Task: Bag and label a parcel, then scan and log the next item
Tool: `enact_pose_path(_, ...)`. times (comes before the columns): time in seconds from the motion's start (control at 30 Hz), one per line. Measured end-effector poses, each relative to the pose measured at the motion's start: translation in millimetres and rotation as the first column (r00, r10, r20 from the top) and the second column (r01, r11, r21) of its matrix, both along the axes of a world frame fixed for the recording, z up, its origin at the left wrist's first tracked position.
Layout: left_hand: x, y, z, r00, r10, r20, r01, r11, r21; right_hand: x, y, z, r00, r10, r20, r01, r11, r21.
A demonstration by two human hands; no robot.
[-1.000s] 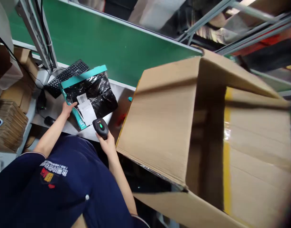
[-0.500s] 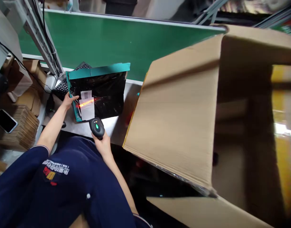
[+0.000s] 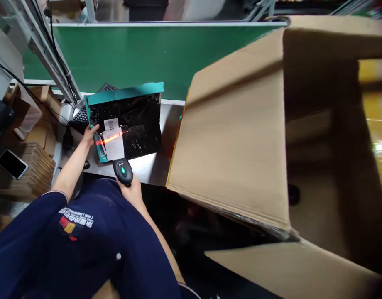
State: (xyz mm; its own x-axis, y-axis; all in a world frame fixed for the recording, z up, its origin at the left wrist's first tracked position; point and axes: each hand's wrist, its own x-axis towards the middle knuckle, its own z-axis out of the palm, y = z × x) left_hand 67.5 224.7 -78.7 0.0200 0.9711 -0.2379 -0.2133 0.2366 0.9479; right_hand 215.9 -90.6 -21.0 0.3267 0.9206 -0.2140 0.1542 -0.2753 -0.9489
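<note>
A flat black glossy plastic package (image 3: 128, 124) with a teal strip along its top and left edges lies on the steel bench top. A white barcode label (image 3: 112, 139) sits on it, and a red scan line crosses the label. My left hand (image 3: 89, 137) grips the package's lower left edge. My right hand (image 3: 130, 191) is shut around a black handheld barcode scanner (image 3: 123, 172), which is held just below the package and points toward the label.
A large open cardboard box (image 3: 234, 141) fills the right side, its flap close to the bench. A black keyboard (image 3: 82, 117) is partly hidden behind the package. A green panel (image 3: 147, 54) runs along the back. A stack of flat cardboard (image 3: 33, 174) and a phone (image 3: 12, 164) lie at the left.
The package has swung from tilted to nearly square in the view. A red scan line has appeared on the label. The scanner has moved slightly left, and the whole view has turned.
</note>
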Motion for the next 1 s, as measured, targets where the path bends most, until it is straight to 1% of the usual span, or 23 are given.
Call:
enact_pose_path(0.07,-2,0,-4.2,0.999,0.016,0.048,-0.013,0.998,-0.061,-4,0,-2.0,1.0,0.011,0.003,-0.011,1.0,-0.005)
enact_pose_path(0.13,-2,0,-8.7,0.998,0.02,0.054,-0.015,0.995,-0.097,-7,1,-3.4,1.0,0.003,0.0,-0.003,1.0,-0.014)
enact_pose_path(0.2,1,0,-12.6,0.999,0.014,0.03,-0.01,0.994,-0.109,-10,4,-5.6,1.0,-0.027,-0.004,0.027,0.999,-0.037)
enact_pose_path(0.27,5,-1,-14.9,1.0,0.0,0.023,0.003,0.993,-0.121,-14,10,-9.2,0.996,-0.086,-0.015,0.085,0.995,-0.056)
enact_pose_path(0.37,11,-1,-14.4,1.0,-0.018,0.016,0.02,0.992,-0.121,-16,23,-14.5,0.985,-0.171,-0.021,0.171,0.985,-0.033)
enact_pose_path(0.43,13,-1,-11.7,0.999,-0.033,0.001,0.033,0.994,-0.101,-12,33,-13.8,0.985,-0.172,0.002,0.172,0.985,0.004)
enact_pose_path(0.47,13,0,-9.7,0.999,-0.04,-0.009,0.039,0.995,-0.092,-7,38,-11.1,0.988,-0.153,0.033,0.153,0.988,0.015)
enact_pose_path(0.5,14,2,-7.2,0.999,-0.048,-0.015,0.047,0.995,-0.083,0,42,-6.5,0.989,-0.121,0.081,0.12,0.993,0.018)
enact_pose_path(0.57,15,8,-0.5,0.997,-0.064,-0.044,0.062,0.997,-0.049,18,50,8.1,0.972,-0.025,0.234,0.024,1.0,0.009)
enact_pose_path(0.63,17,16,8.4,0.991,-0.093,-0.095,0.094,0.996,0.006,38,58,28.1,0.904,0.091,0.417,-0.085,0.996,-0.032)
enact_pose_path(0.7,19,25,18.5,0.98,-0.136,-0.146,0.148,0.986,0.074,57,66,49.5,0.809,0.19,0.556,-0.162,0.982,-0.1)
enact_pose_path(0.77,21,32,27.7,0.969,-0.181,-0.167,0.203,0.971,0.125,68,71,66.9,0.728,0.257,0.635,-0.2,0.966,-0.162)
enact_pose_path(0.83,24,37,33.2,0.962,-0.212,-0.169,0.237,0.961,0.145,73,72,75.6,0.688,0.271,0.673,-0.206,0.962,-0.178)
enact_pose_path(0.87,25,38,33.9,0.96,-0.223,-0.168,0.247,0.959,0.139,72,71,75.7,0.691,0.257,0.676,-0.201,0.966,-0.163)
enact_pose_path(0.9,26,39,33.1,0.958,-0.234,-0.165,0.255,0.959,0.125,70,68,73.0,0.712,0.228,0.664,-0.189,0.973,-0.131)
enact_pose_path(0.93,26,38,30.5,0.957,-0.243,-0.161,0.262,0.959,0.107,66,65,67.6,0.75,0.184,0.636,-0.169,0.982,-0.084)
enact_pose_path(1.0,27,36,20.6,0.954,-0.259,-0.152,0.271,0.96,0.069,56,55,51.1,0.849,0.071,0.523,-0.097,0.995,0.022)
